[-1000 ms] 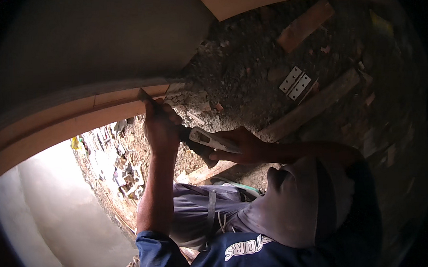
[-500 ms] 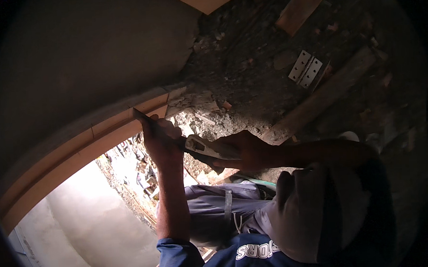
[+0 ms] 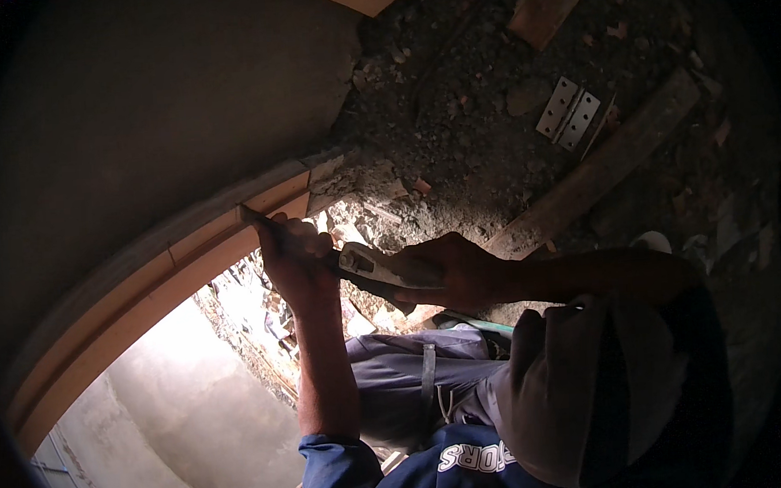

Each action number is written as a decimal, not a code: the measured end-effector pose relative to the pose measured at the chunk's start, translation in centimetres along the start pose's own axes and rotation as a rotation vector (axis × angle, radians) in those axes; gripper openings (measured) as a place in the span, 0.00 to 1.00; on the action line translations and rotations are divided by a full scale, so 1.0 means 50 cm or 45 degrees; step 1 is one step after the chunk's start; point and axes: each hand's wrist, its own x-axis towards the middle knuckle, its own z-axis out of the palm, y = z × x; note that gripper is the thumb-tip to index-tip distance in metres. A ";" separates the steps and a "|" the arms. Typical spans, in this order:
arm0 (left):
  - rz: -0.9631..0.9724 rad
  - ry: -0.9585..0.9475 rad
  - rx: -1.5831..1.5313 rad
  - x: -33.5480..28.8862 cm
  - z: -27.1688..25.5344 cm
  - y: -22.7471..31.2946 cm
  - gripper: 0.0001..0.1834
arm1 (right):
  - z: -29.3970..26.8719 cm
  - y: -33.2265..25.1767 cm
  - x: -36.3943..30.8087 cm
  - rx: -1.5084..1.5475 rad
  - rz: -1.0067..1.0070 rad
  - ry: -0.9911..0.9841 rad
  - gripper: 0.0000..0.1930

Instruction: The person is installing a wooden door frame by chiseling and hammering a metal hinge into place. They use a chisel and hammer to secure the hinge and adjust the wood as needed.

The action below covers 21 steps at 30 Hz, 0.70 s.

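Note:
My right hand (image 3: 458, 271) is closed on the pale handle of what looks like a handsaw (image 3: 360, 261). Its dark, narrow front end touches the edge of the brown wooden door frame (image 3: 145, 276) at a thin cross line. Further along that frame, toward the lower left, is a second cross line. My left hand (image 3: 299, 262) wraps round the tool's front part close to the wood, its fingers hiding much of the blade. Deep shadow obscures the tool's full outline.
A silver hinge (image 3: 567, 114) lies unfolded on the rubble-strewn ground at the upper right. Near it rest a long board (image 3: 598, 162) and a short wood piece (image 3: 550, 10). A grey wall (image 3: 180, 96) borders the frame; bright light falls on pale floor (image 3: 212, 386).
Both hands keep their grip on the handsaw, and its tip stays at the same line on the frame. The whole view has shifted slightly.

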 end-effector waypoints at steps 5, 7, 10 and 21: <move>0.000 -0.026 -0.017 0.003 -0.011 -0.003 0.16 | 0.000 0.002 0.001 -0.058 -0.033 0.029 0.22; 0.008 -0.026 -0.024 0.002 -0.010 -0.005 0.16 | -0.003 0.000 -0.001 0.051 0.072 -0.003 0.21; 0.016 -0.031 -0.037 0.002 -0.009 -0.003 0.15 | -0.001 0.003 0.001 0.023 0.057 0.006 0.20; 0.030 0.003 -0.001 0.001 -0.001 -0.001 0.17 | -0.004 -0.002 0.001 0.154 0.136 -0.022 0.19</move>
